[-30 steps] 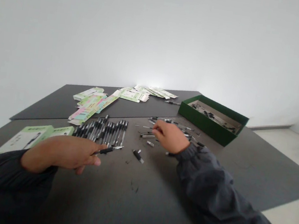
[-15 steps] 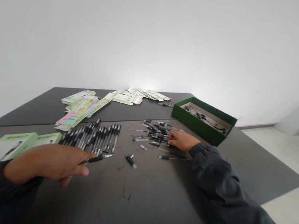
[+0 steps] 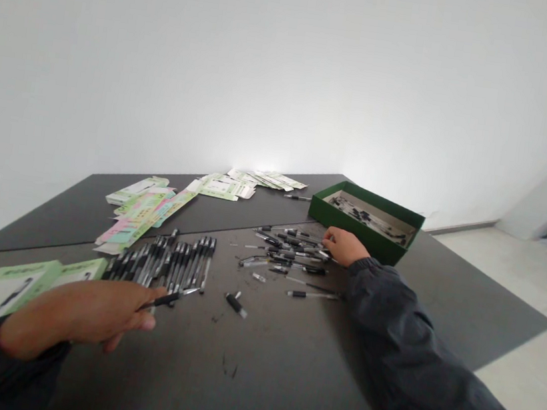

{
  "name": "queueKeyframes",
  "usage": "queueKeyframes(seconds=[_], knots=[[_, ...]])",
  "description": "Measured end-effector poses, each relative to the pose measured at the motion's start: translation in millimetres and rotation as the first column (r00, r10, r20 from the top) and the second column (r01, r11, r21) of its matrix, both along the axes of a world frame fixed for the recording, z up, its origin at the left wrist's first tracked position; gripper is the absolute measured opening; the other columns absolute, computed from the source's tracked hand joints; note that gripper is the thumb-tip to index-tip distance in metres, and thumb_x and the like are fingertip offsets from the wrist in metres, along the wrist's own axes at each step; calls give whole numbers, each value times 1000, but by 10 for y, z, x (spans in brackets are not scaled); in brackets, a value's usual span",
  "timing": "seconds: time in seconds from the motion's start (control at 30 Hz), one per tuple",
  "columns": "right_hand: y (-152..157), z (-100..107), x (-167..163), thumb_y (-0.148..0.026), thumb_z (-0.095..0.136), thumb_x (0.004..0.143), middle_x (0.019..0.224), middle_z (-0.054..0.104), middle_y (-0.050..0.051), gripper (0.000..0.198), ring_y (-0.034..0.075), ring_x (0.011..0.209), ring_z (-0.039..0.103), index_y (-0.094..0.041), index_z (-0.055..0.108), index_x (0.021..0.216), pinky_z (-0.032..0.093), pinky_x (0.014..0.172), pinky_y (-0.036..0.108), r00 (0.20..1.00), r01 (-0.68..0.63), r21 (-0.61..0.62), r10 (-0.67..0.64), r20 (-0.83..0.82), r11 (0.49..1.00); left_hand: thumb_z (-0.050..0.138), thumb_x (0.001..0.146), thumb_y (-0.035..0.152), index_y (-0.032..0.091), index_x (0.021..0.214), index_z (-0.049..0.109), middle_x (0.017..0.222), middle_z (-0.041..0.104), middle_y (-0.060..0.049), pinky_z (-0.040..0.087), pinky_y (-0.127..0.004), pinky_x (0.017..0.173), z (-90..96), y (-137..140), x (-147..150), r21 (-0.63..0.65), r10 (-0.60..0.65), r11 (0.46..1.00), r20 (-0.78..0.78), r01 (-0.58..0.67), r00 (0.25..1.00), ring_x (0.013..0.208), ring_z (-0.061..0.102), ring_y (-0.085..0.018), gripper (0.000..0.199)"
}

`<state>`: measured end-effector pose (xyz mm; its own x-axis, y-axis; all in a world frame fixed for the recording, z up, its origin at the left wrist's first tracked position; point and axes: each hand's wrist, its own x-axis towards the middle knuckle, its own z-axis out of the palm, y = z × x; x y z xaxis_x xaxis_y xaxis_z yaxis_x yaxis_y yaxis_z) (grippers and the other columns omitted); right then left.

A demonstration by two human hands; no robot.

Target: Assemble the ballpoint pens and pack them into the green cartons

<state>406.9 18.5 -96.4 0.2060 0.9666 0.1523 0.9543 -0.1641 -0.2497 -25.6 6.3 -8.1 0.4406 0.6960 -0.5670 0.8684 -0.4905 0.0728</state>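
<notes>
My left hand (image 3: pixel 93 312) is closed around an uncapped pen (image 3: pixel 169 299) with a black grip, its clear tip pointing right. Just behind this hand lies a row of capped black pens (image 3: pixel 185 261) side by side. My right hand (image 3: pixel 346 247) is at the far right edge of a loose pile of pens and pen parts (image 3: pixel 287 255). Its fingertips are pinched together; whatever they grip is too small or hidden to name. Between the hands, a short black-and-clear pen piece (image 3: pixel 236 305) rests on the dark table (image 3: pixel 191 369).
Beyond my right hand stands a green open box (image 3: pixel 351 227) with pen parts inside. Flattened cartons (image 3: pixel 228 187) lie towards the wall, more colourful cartons (image 3: pixel 143 218) at the left. Green-and-white pen boxes (image 3: pixel 15 289) sit beside my left forearm. A lone pen (image 3: pixel 297 198) lies near the green box.
My right hand has shifted right and away from me across the pile, uncovering pens it had hidden. My left hand still holds the pen, nearly unmoved. The view has tilted slightly.
</notes>
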Motion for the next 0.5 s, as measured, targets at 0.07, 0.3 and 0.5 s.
queueKeyframes(seconds=[0.07, 0.3, 0.5], knots=[[3, 2, 6, -27, 52, 80, 79, 65, 3, 13, 14, 73, 55, -19, 61, 81, 33, 63, 23, 1000, -7, 48, 7, 4, 999, 34, 86, 33, 5, 135, 34, 69, 72, -7, 43, -27, 65, 13, -3, -3, -50, -19, 999, -22, 17, 1000, 73, 65, -21, 57], [-8, 3, -167, -31, 49, 82, 78, 65, 3, 18, 14, 71, 55, -19, 62, 81, 33, 62, 22, 995, -100, 88, 102, -17, 991, 32, 87, 31, 4, 136, 30, 74, 73, -8, 42, -24, 63, 65, 3, 26, -66, -25, 998, -44, 22, 999, 74, 65, -20, 57], [42, -57, -166, -30, 48, 83, 83, 66, 4, 19, 15, 76, 56, -20, 64, 83, 34, 66, 23, 994, -109, 65, 108, 21, 992, 34, 87, 28, 3, 135, 32, 73, 72, -9, 43, -25, 63, 94, -41, 21, -38, -14, 999, -44, 12, 999, 74, 65, -20, 54]])
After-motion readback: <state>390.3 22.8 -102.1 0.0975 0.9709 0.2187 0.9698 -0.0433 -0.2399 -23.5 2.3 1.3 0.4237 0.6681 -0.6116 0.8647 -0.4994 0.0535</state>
